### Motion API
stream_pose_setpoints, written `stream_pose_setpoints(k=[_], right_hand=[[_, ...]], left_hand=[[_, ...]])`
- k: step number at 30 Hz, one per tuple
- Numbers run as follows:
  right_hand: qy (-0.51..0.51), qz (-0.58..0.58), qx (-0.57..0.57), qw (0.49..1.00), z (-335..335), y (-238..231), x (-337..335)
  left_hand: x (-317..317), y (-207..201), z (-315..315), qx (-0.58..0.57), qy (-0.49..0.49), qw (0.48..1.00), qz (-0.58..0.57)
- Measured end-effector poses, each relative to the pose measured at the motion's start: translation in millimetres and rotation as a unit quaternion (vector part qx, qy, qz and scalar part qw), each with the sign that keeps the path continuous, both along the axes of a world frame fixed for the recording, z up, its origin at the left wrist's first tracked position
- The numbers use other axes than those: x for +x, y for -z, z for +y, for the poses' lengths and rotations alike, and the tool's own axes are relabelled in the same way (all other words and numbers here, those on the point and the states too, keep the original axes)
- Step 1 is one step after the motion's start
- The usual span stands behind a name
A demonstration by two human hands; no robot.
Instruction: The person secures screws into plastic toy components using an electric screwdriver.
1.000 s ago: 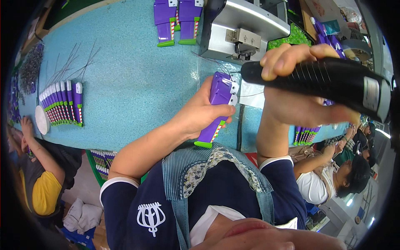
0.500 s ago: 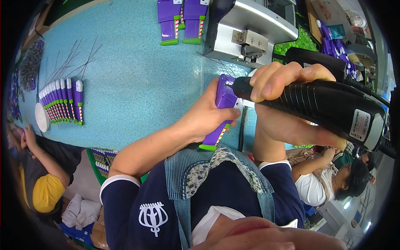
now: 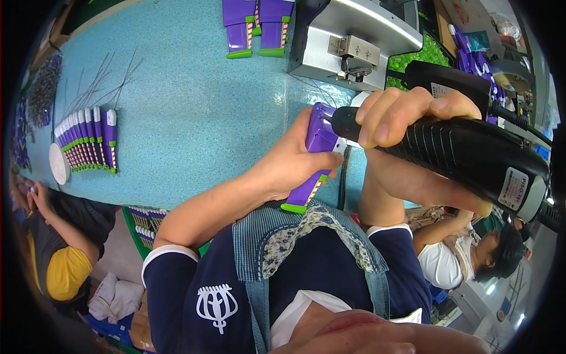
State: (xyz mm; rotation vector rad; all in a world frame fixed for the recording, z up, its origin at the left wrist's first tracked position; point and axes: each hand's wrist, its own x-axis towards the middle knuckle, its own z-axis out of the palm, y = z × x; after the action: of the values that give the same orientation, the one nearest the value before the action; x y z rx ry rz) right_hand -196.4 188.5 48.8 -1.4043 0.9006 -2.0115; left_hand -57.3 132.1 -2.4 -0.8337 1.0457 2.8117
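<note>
My left hand [image 3: 289, 162] is wrapped around a purple plastic toy part [image 3: 320, 137] with a green end and a red-and-white striped edge. The part is tilted, its green end toward my apron. In my right hand [image 3: 389, 118], fingers over the top and thumb below, lies a black corded electric screwdriver [image 3: 471, 156]. Its nose points left at the upper end of the purple part, with the thin bit at or very near the surface. Whether the bit sits in a screw is too small to tell.
On the blue tabletop [image 3: 194, 106], similar purple parts [image 3: 88, 138] stand in a row at left beside a white round piece [image 3: 58, 164]; thin wires lie behind. More purple parts [image 3: 239, 35] lie at the back, near a silver machine [image 3: 359, 35]. Green pieces [image 3: 421, 59] fill a bin. Co-workers sit on both sides.
The screwdriver and my right hand have shifted very slightly right. My left hand keeps hold of the purple part almost unmoved.
</note>
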Motion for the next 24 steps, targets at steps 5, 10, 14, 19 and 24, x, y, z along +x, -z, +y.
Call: stream_pose_setpoints(k=[5, 10, 14, 19, 24], right_hand=[[0.011, -0.003, 0.019, 1.0, -4.2, -7.3, -2.8], [0.019, 0.023, -0.036, 0.999, -16.9, -23.5, -43.8], [-0.032, -0.032, -0.071, 0.996, -30.6, -0.3, -47.6], [0.039, -0.031, -0.002, 0.999, -5.4, -15.9, -12.0], [0.042, -0.001, 0.014, 0.999, 0.2, -17.7, 6.8]], left_hand=[[-3.1, -1.6, -5.9, 0.033, 0.009, 0.999, 0.016], [-9.5, 7.7, 1.8, 0.014, -0.031, 0.999, 0.012], [-8.3, 9.2, -2.7, 0.001, -0.023, 1.0, -0.018], [-8.5, 10.9, -3.4, -0.016, -0.029, 0.999, -0.035], [-9.1, 7.6, -1.7, 0.007, -0.039, 0.999, -0.016]])
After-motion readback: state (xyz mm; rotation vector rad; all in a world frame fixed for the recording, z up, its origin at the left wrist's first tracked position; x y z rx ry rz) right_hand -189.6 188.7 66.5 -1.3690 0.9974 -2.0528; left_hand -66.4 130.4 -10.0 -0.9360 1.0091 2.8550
